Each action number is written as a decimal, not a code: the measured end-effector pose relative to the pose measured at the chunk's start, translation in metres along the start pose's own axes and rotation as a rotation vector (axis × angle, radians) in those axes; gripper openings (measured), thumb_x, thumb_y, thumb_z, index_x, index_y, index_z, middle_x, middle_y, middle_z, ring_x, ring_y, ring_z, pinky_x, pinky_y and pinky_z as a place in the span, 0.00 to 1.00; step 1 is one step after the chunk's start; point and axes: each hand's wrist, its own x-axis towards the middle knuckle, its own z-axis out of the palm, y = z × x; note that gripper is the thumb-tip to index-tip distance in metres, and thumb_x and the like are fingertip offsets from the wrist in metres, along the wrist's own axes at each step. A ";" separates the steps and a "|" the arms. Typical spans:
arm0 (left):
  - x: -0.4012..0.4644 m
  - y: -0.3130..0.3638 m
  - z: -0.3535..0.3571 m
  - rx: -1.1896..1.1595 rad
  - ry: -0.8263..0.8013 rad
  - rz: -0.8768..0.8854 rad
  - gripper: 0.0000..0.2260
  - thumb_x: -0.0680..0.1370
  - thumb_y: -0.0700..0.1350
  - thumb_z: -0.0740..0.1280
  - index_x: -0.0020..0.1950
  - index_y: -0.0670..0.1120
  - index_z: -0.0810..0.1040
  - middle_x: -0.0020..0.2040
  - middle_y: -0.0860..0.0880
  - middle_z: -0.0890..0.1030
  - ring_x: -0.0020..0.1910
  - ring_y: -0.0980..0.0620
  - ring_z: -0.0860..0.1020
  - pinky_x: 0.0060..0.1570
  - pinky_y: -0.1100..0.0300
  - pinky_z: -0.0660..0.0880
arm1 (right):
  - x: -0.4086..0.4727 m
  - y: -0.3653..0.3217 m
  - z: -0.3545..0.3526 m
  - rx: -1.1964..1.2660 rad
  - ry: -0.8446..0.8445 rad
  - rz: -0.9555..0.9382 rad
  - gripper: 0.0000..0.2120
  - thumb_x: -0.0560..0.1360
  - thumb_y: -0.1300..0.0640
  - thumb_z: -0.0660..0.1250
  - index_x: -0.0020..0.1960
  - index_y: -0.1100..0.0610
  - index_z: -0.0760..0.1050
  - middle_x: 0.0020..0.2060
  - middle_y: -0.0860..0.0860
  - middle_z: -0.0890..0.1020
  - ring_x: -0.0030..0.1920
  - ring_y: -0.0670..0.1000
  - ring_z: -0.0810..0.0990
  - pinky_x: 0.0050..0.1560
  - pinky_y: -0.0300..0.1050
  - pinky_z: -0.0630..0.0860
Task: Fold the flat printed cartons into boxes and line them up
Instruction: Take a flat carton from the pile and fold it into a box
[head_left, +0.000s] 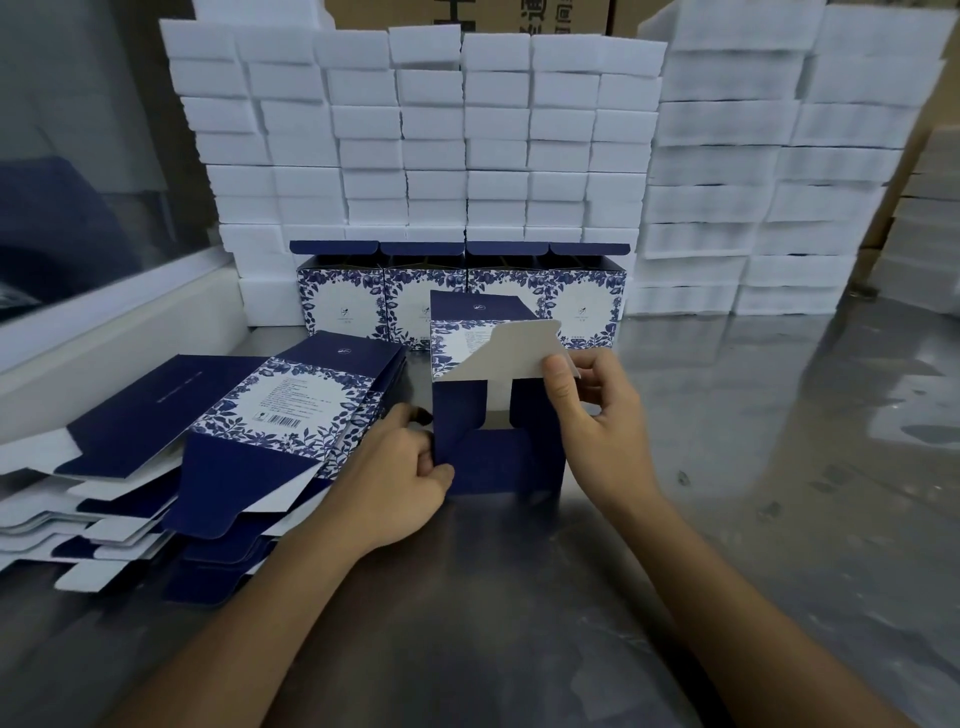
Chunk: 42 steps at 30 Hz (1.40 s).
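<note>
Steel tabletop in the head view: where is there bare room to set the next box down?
Bare steel tabletop lies right of the right hand, and right of the row of four folded blue-and-white floral boxes, bordered behind by stacked white foam blocks. The left is crowded: the pile of flat navy printed cartons reaches the left hand.

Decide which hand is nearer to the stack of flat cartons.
Left. The left hand grips the half-folded box right beside the stack of flat cartons; the right hand is beyond the box, pinching its flap.
</note>
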 end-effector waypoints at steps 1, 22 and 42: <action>0.000 0.001 0.000 -0.001 -0.001 -0.011 0.14 0.72 0.41 0.70 0.30 0.44 0.70 0.54 0.50 0.73 0.48 0.49 0.75 0.48 0.53 0.72 | 0.000 0.000 0.000 -0.001 -0.003 0.001 0.13 0.73 0.36 0.63 0.47 0.43 0.75 0.46 0.43 0.81 0.46 0.38 0.78 0.43 0.31 0.74; -0.012 0.023 -0.006 -0.241 0.313 0.130 0.21 0.78 0.64 0.55 0.70 0.61 0.67 0.54 0.55 0.78 0.38 0.61 0.75 0.42 0.60 0.71 | 0.002 0.001 -0.005 0.003 0.015 0.028 0.14 0.81 0.63 0.62 0.50 0.45 0.79 0.48 0.48 0.81 0.45 0.39 0.77 0.44 0.35 0.73; -0.011 0.039 -0.007 -0.036 0.561 0.200 0.11 0.81 0.48 0.63 0.60 0.47 0.80 0.49 0.50 0.80 0.42 0.48 0.80 0.39 0.52 0.76 | -0.021 -0.006 0.034 -0.737 0.037 -0.518 0.12 0.79 0.55 0.65 0.60 0.47 0.81 0.58 0.50 0.79 0.59 0.56 0.78 0.59 0.62 0.69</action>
